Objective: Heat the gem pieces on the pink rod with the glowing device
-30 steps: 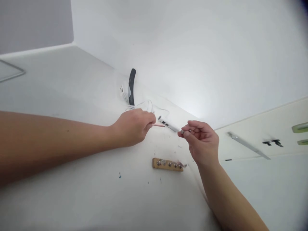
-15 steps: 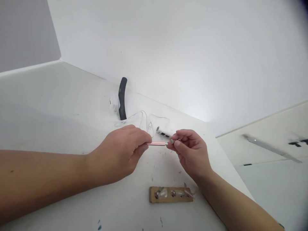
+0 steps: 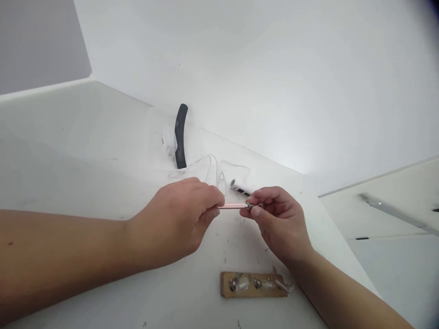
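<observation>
Cool, fairly bright light, soft glow on the smooth white wall (image 3: 274, 114), faint shadows across the glossy white tabletop (image 3: 164, 288), wide-lens stretching, dark upper-right corner, slightly soft detail

Both forearms angle inward, left hand (image 3: 183, 214) and right hand (image 3: 279, 224) pinching.

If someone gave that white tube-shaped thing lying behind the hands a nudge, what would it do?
The white tube would probably roll sideways, since its visible end looks round. It seems stiff, lying straight, and its smooth-looking surface might feel slightly slippery.
</observation>
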A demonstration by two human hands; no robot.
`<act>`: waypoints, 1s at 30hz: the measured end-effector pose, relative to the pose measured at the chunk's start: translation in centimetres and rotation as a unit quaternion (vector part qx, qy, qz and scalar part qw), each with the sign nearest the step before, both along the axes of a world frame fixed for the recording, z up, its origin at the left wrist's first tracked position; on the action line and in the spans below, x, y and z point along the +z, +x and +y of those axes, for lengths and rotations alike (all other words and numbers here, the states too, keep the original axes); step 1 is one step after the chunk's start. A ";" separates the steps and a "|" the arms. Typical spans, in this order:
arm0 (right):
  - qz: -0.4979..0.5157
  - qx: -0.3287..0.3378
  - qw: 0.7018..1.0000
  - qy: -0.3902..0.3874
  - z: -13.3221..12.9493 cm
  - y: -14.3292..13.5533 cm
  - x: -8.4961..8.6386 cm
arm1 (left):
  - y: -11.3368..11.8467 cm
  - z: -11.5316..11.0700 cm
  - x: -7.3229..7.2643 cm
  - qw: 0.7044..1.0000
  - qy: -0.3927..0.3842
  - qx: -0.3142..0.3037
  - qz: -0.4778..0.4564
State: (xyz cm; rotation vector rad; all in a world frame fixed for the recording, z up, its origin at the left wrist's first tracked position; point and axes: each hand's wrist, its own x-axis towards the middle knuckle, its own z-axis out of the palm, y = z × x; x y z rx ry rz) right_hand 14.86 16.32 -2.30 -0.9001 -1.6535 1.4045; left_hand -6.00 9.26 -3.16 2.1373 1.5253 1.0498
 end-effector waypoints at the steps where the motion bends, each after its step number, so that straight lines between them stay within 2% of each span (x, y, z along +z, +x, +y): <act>1: -0.002 0.001 1.000 0.008 0.0 0.0 0.0 | 0.0 0.0 0.0 1.000 -0.005 0.000 0.002; 6: -0.027 0.006 0.996 0.080 0.2 0.6 0.0 | -0.2 -0.1 0.2 0.999 -0.031 0.007 -0.007; 9: -0.043 -0.039 0.977 0.207 1.4 1.7 -0.4 | -0.4 -0.1 0.6 0.997 -0.071 0.028 -0.021; 11: -0.131 -0.107 0.924 0.342 2.8 2.7 -0.8 | -0.6 -0.1 0.8 0.994 -0.095 0.048 -0.028; 13: -0.272 -0.131 0.847 0.437 4.3 3.5 -1.1 | -0.7 -0.1 1.0 0.992 -0.107 0.062 -0.034; 15: -0.381 -0.113 0.792 0.463 5.5 4.0 -1.3 | -0.8 -0.1 1.1 0.990 -0.114 0.071 -0.042; 17: -0.447 -0.068 0.766 0.457 6.0 4.0 -1.2 | -0.8 0.0 1.1 0.988 -0.124 0.078 -0.050; 21: -0.500 0.016 0.742 0.446 5.6 3.0 -0.8 | -0.9 0.3 0.7 0.984 -0.142 0.091 -0.059; 24: -0.514 0.012 0.738 0.438 5.3 2.1 -0.9 | -1.0 0.3 0.2 0.984 -0.142 0.097 -0.049; 27: -0.505 -0.012 0.749 0.429 5.2 1.8 -1.1 | -1.0 0.0 -0.1 0.984 -0.130 0.114 -0.037; 30: -0.459 -0.014 0.780 0.425 4.9 2.2 -1.0 | -1.2 -0.4 -0.2 0.982 -0.129 0.135 -0.025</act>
